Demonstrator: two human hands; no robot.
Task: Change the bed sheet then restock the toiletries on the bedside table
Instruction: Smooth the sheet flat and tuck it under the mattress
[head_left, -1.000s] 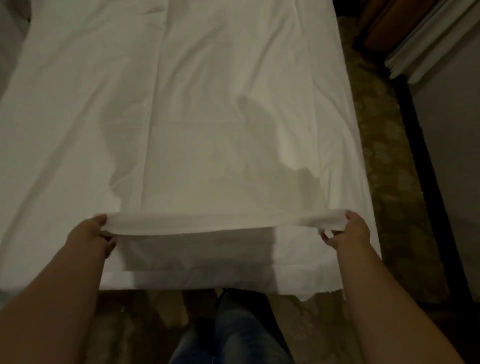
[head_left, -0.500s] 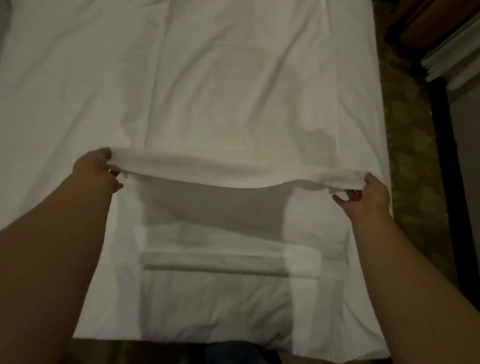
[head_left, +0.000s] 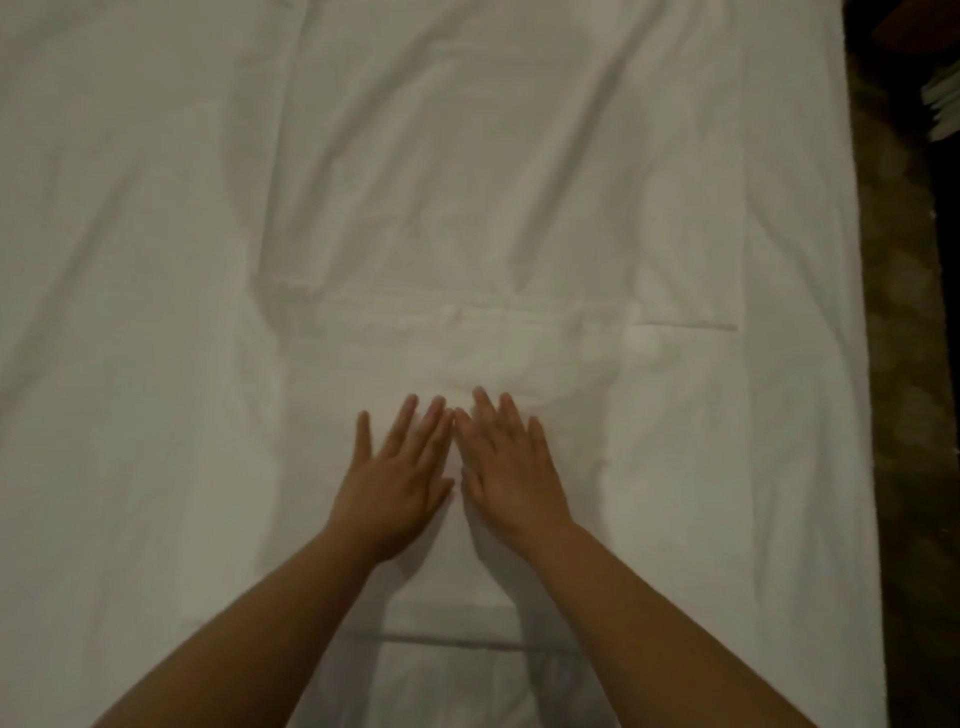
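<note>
While the white sheet (head_left: 467, 208) lies spread, left hand (head_left: 397, 480) and right hand (head_left: 511, 475) press it flat-fingered, each grip released

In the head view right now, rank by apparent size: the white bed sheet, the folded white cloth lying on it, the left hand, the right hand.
1. White bed sheet, fills most of the frame.
2. Folded white cloth, a narrower panel on the sheet.
3. Left hand and right hand: look alike, no ranking.

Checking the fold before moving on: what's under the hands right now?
Both hands, left and right, lie flat, fingers straight, on the folded white sheet. That sheet lies on a wider white sheet covering the bed. Whatever is beneath the layers is hidden.
</note>
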